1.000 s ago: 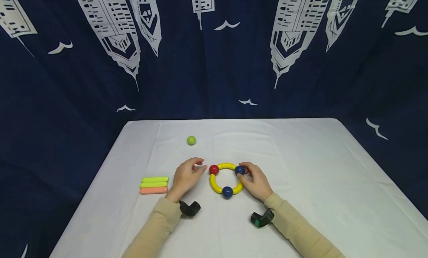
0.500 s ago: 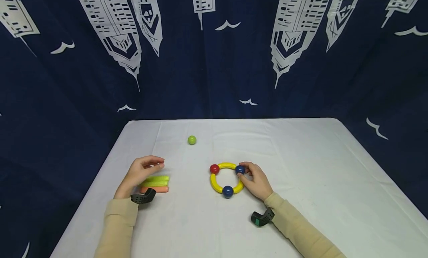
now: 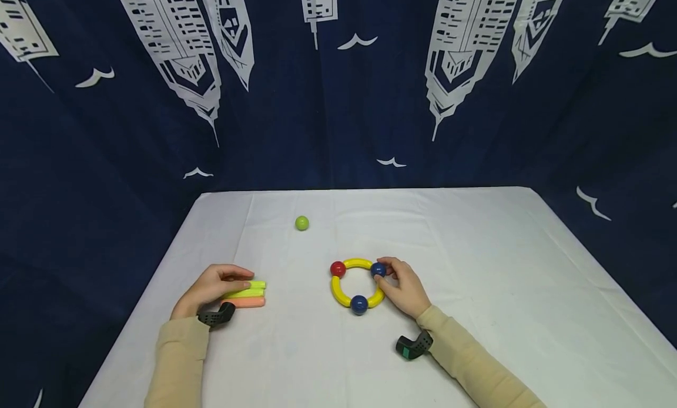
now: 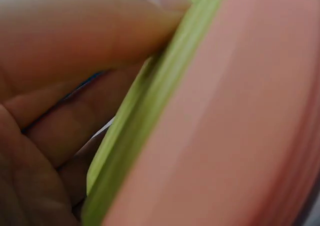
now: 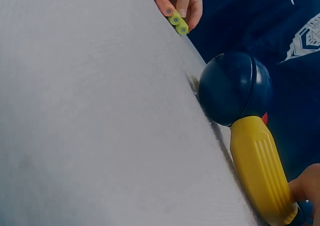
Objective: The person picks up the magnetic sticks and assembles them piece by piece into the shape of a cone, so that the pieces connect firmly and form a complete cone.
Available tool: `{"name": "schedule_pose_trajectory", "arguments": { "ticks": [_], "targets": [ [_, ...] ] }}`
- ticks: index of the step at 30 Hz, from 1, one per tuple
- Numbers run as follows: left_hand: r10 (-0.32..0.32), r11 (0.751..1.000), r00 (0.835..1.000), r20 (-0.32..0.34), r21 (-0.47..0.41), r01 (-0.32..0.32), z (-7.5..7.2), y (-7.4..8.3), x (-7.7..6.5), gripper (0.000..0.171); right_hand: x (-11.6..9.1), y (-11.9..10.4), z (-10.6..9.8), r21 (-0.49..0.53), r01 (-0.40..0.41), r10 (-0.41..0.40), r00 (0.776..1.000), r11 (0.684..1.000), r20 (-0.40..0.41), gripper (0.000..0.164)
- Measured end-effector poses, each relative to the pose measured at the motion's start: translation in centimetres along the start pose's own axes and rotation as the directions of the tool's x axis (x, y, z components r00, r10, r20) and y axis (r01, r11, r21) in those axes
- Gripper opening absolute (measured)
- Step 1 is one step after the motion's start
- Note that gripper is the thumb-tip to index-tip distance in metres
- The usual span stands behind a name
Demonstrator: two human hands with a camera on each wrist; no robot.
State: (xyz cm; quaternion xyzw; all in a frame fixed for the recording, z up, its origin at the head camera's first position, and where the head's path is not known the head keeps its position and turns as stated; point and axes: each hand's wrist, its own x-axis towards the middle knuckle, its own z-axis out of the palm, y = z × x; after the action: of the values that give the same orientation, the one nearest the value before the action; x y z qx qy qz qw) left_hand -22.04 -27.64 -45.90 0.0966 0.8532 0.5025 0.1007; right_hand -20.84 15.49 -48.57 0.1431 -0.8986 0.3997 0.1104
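Observation:
My left hand (image 3: 214, 286) is at a row of straight sticks, thumb and fingers on either side of the far green stick (image 3: 257, 284). Beside that lie a second green stick (image 3: 248, 293) and a salmon-pink stick (image 3: 250, 303), which fills much of the left wrist view. My right hand (image 3: 404, 286) pinches a blue ball (image 3: 378, 268) on the right of a ring. Yellow curved sticks (image 3: 338, 291), a red ball (image 3: 338, 269) and a nearer blue ball (image 3: 358, 304) make up the rest of it. The right wrist view shows one yellow curved stick (image 5: 260, 166) up close.
A light green ball (image 3: 302, 223) lies farther back on the white tablecloth (image 3: 476, 249). Behind the table hangs a dark blue curtain (image 3: 328, 120) printed with white buildings and birds. Each wrist wears a black camera band (image 3: 414, 344).
My left hand has gone from beside the ring leftward to the straight sticks, then down onto them. The right hand keeps its hold on the blue ball, and the ring stays put.

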Motion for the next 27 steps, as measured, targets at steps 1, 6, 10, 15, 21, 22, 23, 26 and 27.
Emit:
{"name": "schedule_pose_trajectory", "arguments": {
  "ticks": [1, 6, 10, 15, 21, 22, 23, 26, 27],
  "targets": [
    [-0.001, 1.0, 1.0, 0.005, -0.005, 0.001, 0.1, 0.0, 0.0, 0.036, 0.0, 0.0, 0.0, -0.001, 0.001, -0.001, 1.0, 1.0, -0.003, 0.036],
    [0.001, 1.0, 1.0, -0.019, -0.011, -0.001, 0.4, 0.2, 0.2, 0.034, 0.1, 0.0, 0.0, -0.003, -0.001, 0.001, 1.0, 1.0, -0.011, 0.036],
    [0.007, 1.0, 1.0, -0.03, -0.004, -0.008, 0.4, 0.3, 0.2, 0.032, 0.0, 0.0, 0.0, 0.001, -0.001, 0.001, 1.0, 1.0, -0.004, 0.037],
    [0.008, 1.0, 0.999, -0.051, 0.009, -0.007, 0.4, 0.3, 0.3, 0.036, 0.0, -0.1, 0.0, 0.003, -0.001, 0.001, 1.0, 1.0, 0.004, 0.037],
    [0.09, 0.994, 0.98, -0.177, 0.082, -0.076, 0.6, 0.8, 0.7, 0.039, 0.0, -0.1, 0.0, -0.002, -0.008, 0.008, 1.0, 1.0, 0.009, 0.036],
    [0.106, 0.993, 0.974, -0.199, 0.079, -0.092, 0.7, 1.1, 0.7, 0.04, 0.0, -0.1, 0.0, -0.002, -0.006, 0.006, 1.0, 1.0, 0.008, 0.037],
    [0.126, 0.991, 0.967, -0.222, 0.075, -0.112, 0.9, 1.6, 0.8, 0.04, 0.0, -0.1, 0.0, -0.001, -0.004, 0.004, 1.0, 1.0, 0.006, 0.036],
    [0.163, 0.986, 0.948, -0.274, 0.011, -0.166, 1.5, 3.4, 1.1, 0.043, 0.0, 0.0, 0.0, -0.01, 0.009, -0.009, 1.0, 1.0, -0.002, 0.036],
    [0.171, 0.983, 0.942, -0.288, -0.018, -0.183, 1.8, 4.1, 1.3, 0.044, 0.0, 0.0, 0.0, -0.012, 0.012, -0.012, 1.0, 1.0, -0.004, 0.036]
  ]
}}
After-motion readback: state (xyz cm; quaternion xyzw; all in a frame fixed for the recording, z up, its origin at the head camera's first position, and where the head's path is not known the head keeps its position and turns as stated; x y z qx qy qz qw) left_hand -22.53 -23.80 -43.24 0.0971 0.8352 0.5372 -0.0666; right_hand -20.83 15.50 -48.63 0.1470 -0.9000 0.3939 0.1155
